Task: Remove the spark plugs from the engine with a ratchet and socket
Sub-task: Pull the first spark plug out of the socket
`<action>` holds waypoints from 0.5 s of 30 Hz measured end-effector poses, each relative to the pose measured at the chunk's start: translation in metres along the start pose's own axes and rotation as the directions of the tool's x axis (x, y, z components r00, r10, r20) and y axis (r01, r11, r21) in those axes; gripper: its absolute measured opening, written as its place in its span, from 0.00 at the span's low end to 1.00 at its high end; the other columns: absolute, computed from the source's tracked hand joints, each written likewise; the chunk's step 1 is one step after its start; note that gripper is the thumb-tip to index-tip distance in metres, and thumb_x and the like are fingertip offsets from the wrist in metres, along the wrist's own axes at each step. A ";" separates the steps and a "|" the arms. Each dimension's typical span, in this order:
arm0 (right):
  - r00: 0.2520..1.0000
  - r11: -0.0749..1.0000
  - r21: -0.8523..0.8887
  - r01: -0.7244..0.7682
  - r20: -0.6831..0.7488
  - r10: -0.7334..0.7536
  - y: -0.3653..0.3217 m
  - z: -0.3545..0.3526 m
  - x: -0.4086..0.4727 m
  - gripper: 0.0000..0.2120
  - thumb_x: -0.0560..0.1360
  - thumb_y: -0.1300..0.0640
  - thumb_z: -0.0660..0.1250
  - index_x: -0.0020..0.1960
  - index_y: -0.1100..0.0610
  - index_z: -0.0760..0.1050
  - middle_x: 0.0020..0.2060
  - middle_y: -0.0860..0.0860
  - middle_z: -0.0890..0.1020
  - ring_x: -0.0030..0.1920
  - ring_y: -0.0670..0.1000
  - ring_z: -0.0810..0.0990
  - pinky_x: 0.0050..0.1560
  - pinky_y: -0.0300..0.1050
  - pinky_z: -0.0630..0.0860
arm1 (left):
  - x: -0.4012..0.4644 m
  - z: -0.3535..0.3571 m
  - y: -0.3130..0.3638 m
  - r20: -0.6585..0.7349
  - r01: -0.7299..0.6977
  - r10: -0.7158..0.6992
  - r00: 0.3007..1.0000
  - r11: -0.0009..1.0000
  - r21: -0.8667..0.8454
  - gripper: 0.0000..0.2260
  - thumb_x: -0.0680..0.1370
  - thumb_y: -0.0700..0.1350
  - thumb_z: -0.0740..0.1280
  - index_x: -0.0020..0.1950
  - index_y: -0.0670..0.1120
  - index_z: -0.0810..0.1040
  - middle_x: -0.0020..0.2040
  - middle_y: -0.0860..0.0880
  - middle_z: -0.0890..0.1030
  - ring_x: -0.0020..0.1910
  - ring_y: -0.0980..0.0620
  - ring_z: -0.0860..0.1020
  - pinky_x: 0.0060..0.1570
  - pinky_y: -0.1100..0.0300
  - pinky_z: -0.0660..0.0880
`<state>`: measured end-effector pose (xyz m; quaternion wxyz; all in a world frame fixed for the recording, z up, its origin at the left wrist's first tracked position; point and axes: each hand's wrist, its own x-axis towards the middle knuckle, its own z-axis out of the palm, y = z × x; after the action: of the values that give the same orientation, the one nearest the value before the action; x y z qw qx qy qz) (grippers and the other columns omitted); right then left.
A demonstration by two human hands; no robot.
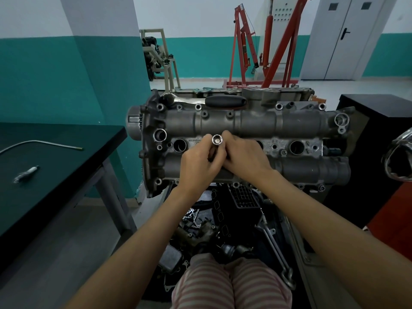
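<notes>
Both hands are meeting over the middle of the engine (245,126), and their grip is clamped on a socket (217,139). The left hand (201,162) is curling its fingers round the socket's body, while the right hand (244,157) is pinching it from the other side, its fingertips (226,136) touching the chrome rim. The socket's open end is facing up toward the camera, showing a hollow round mouth. Whether a spark plug is sitting inside it cannot be told.

Under the hands, a row of round plug wells is running along the cylinder head between the two cam housings; one open well (179,145) is lying just left of the left hand and another (297,147) is showing well to the right of the right hand.

The ratchet (207,100) is lying flat along the far edge of the engine, apart from both hands, its black handle pointing right and its chrome head pointing left.

On the dark desk (66,166) at the left, a removed spark plug (26,174) is resting on its side, and a thin bent metal tube (42,144) is lying farther back. A red engine hoist (265,45) is standing behind the engine.
</notes>
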<state>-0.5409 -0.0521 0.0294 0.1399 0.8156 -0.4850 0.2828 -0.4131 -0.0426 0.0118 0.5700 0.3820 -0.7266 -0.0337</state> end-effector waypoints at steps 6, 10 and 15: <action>0.999 0.994 -0.105 -0.040 0.027 0.043 0.004 0.003 0.003 0.19 0.76 0.43 0.55 0.53 0.56 0.76 0.42 0.58 0.81 0.44 0.60 0.80 0.36 0.46 0.67 | 0.003 0.000 -0.001 -0.016 -0.041 0.041 0.999 0.999 -0.025 0.19 0.76 0.40 0.67 0.31 0.48 0.60 0.24 0.58 0.59 0.24 0.57 0.59 0.27 0.65 0.58; 0.999 0.990 -0.144 -0.003 0.042 0.009 0.004 0.003 0.002 0.14 0.77 0.49 0.56 0.52 0.59 0.73 0.43 0.58 0.81 0.42 0.59 0.80 0.35 0.47 0.67 | 0.001 0.000 -0.002 0.007 -0.014 0.014 1.000 1.000 0.015 0.15 0.76 0.43 0.66 0.32 0.44 0.64 0.24 0.50 0.65 0.24 0.53 0.62 0.26 0.63 0.59; 0.997 0.999 -0.001 -0.037 0.061 0.037 0.001 -0.001 0.002 0.11 0.76 0.49 0.58 0.44 0.55 0.60 0.41 0.55 0.79 0.39 0.60 0.78 0.32 0.46 0.64 | 0.001 0.000 0.001 -0.018 0.000 0.000 1.000 1.000 0.005 0.13 0.76 0.43 0.64 0.33 0.44 0.65 0.24 0.51 0.64 0.24 0.52 0.63 0.27 0.60 0.61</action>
<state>-0.5408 -0.0535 0.0312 0.1198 0.8149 -0.5039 0.2602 -0.4136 -0.0425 0.0128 0.5756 0.3837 -0.7216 -0.0283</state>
